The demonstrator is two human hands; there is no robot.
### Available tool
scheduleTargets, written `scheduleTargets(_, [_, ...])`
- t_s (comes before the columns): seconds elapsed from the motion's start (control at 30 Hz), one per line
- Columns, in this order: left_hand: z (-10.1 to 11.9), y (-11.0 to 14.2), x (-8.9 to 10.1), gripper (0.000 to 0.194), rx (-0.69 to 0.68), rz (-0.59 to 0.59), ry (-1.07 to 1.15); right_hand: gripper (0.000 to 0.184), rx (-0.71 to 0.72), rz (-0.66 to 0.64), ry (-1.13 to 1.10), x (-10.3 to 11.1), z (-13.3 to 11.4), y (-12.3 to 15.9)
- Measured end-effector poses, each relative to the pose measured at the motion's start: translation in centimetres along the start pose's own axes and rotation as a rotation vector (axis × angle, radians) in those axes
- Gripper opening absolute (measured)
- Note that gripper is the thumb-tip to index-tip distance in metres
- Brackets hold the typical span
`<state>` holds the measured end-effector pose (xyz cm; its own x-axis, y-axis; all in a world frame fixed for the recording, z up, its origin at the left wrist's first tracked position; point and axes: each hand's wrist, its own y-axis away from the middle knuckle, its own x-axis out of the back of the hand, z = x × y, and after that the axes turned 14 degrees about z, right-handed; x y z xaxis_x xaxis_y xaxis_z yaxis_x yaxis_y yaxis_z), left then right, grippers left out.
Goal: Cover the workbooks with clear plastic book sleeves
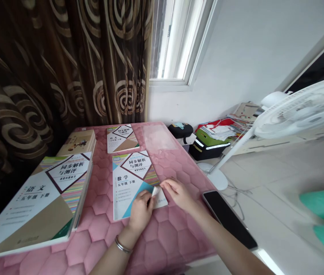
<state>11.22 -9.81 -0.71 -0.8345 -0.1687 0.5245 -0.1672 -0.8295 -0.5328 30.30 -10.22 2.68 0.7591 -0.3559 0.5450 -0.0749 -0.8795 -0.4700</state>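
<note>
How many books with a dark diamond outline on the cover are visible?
3: the middle book at the left hand, the far book, and the top book of the left stack. More may be hidden there.

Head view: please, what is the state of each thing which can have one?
Left hand: closed on small white piece.
Right hand: pinched shut beside it, contact unclear.
Blue-cornered workbook: closed, cover up.
Far workbook: closed, cover up.
Left book stack: top one closed.
Phone: flat, screen dark.
Fan: standing, spinning unclear.
Curtain: hanging.
Window: open or shut unclear.
</note>
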Motion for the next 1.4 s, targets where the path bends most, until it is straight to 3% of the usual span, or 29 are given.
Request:
scheduleTargets(0.17, [0.1, 0.0, 0.0, 0.033, -0.019, 0.005, -0.023, 0.029, 0.134, -0.245, 0.099, 2.1, 1.2, 2.3])
scheduleTargets(0.3, [0.0, 0.0, -0.1, 0.032, -0.043, 0.012, -0.026, 0.029, 0.171, -0.327, 0.162, 2.4, 1.5, 2.9])
scheduleTargets(0.97, [0.2, 0.1, 0.0, 0.029, -0.045, -0.015, -0.042, 0.027, 0.141, -0.327, 0.137, 2.6, 2.0, 2.9])
scheduleTargets(1.4, [0.0, 0.1, -0.1, 0.027, -0.054, -0.015, -0.044, 0.017, 0.215, -0.422, 0.257, 2.1, 1.8, 2.1])
